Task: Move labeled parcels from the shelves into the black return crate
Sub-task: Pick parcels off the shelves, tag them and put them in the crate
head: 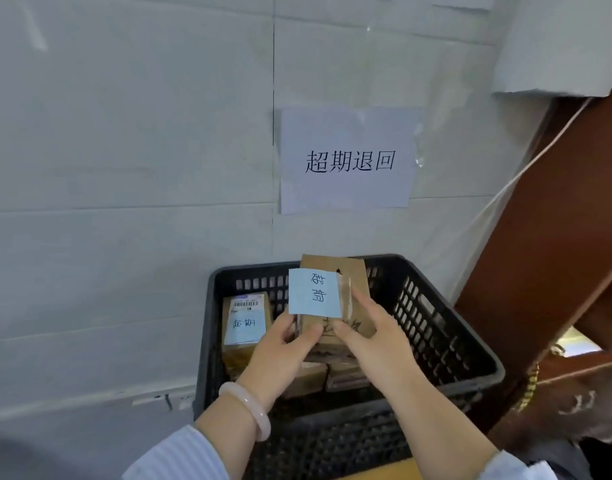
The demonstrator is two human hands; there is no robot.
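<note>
- Gripping the lower end of a cardboard parcel (355, 275) with the left hand (280, 351): thumb flat on the front face, other fingers (286, 321) curled round the left edge and partly hidden behind it.
- Gripping the same parcel from the other side with the right hand (374, 337): thumb on the front face just beside the left thumb, forefinger stretched up along the right edge, remaining fingers tucked out of sight behind.
- Held upright, tilted a little, above the inside of the black crate (436, 306), upper end level with the crate's far rim.
- Stuck to the front of the parcel above the thumbs: a pale blue note (313, 292) with handwritten characters, next to a strip of clear tape.
- Reaching forward and slightly inward from the lower edge of the view, with both forearms bare, striped sleeves pushed back, and a pale bangle (252, 407) on the left wrist.
- Lying in the crate below and left of the hands: a second parcel (238, 358) with a barcode label and a blue note, plus more brown boxes (346, 374) under the held one.
- Standing against a white wall (124, 168), under a paper sign (348, 161) with printed characters.
- To the right of the crate: dark brown wooden furniture (557, 237).
</note>
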